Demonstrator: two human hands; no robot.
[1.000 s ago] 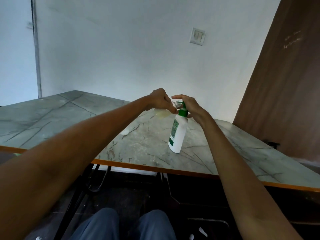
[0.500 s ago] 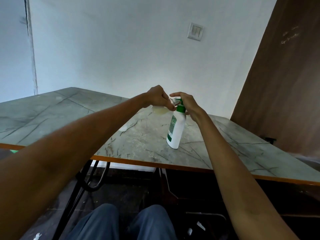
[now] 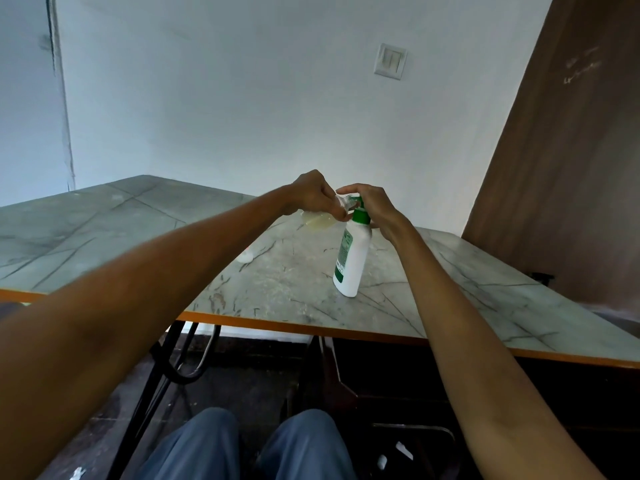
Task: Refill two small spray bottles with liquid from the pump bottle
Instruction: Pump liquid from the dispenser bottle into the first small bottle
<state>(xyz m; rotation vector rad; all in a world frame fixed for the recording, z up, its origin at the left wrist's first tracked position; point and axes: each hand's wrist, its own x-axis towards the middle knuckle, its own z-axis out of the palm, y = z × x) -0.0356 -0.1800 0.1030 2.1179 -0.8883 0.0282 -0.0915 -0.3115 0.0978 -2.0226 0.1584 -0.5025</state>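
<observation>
A white pump bottle with a green pump head stands upright on the marble-patterned table. My right hand lies over the pump head, fingers curved down on it. My left hand grips a small clear spray bottle, held tilted with its neck at the pump's spout; pale yellowish liquid shows in its lower part. A small pale object, possibly a second small bottle or a cap, lies on the table behind my left forearm, mostly hidden.
The table has an orange front edge and stands against a white wall with a switch plate. A brown wooden panel rises at the right. My knees and black table legs are below.
Both hands stay at the pump head with the small bottle at the spout. The view has shifted slightly; the bottle and hands appear in almost the same pose.
</observation>
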